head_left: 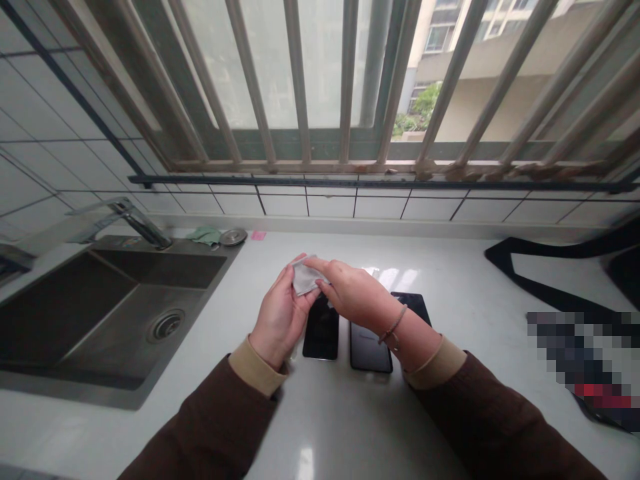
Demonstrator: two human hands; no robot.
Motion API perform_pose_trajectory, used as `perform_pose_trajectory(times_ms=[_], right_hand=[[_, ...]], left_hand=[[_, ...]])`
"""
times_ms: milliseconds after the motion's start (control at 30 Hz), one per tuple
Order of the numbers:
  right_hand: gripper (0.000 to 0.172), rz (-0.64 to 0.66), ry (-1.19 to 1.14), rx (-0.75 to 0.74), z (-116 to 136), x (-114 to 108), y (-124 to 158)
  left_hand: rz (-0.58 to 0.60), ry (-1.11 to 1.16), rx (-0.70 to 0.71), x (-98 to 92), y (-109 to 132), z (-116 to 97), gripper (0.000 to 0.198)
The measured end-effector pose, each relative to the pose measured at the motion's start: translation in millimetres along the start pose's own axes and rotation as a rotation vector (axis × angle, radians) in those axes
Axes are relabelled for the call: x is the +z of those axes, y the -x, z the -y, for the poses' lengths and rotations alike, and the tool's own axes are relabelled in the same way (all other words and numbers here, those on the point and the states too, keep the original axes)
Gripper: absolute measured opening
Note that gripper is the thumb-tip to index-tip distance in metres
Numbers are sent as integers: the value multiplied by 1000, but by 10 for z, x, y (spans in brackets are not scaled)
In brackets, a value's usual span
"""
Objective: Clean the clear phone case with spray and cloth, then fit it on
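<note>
Above the counter, my left hand [283,313] supports a small, flat, light grey square [306,275] from beneath and along its left edge. It looks like a folded cloth or a thin packet; I cannot tell which. My right hand [353,287] reaches across from the right, its fingers and thumb closed over the square's upper right part. Beneath the hands lies a dark phone [321,337], its top partly covered by them. Beside it rests a black flat device [371,353], partly behind my right wrist. A further dark flat device [417,305] shows past my right forearm.
A steel sink [200,293] with a faucet [143,223] is set into the counter on the left. A green cloth [205,235], a round metal drain cover [233,237] and a pink slip [259,235] lie behind it. A black strap [545,248] lies at right.
</note>
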State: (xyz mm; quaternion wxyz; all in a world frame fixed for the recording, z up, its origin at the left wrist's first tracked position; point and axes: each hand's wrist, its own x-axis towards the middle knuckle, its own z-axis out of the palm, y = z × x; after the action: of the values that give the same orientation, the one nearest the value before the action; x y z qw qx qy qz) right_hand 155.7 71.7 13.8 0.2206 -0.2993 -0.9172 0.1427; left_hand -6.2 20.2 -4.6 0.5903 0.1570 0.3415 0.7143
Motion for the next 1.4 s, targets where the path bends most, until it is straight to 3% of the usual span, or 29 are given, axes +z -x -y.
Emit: perform_pose_trajectory(times_ms=[267,767,867,933,1067,1200,1400], right_hand=[[51,-6,85,-14,10,6,3],[43,0,-19,-20,39,-17,9],[50,-88,-97,12,49,-29,6],[51,-224,-171,57,36,-32,4],[33,-463,-319,239,-31,-69,-17],[30,-525,-459,383,-136,-113,-50],[41,-456,-852,343,-176,-61,-100]], left_hand=[[-2,3,-6,22,6,-9,32],[3,-48,9,16,27,-3,25],[8,-42,0,-8,-13,23,23],[4,-44,-26,-14,-22,29,23],[67,-76,-90,12,30,4,27],[213,-99,-174,47,124,-22,28],[317,-146,-242,32,194,-20,26]])
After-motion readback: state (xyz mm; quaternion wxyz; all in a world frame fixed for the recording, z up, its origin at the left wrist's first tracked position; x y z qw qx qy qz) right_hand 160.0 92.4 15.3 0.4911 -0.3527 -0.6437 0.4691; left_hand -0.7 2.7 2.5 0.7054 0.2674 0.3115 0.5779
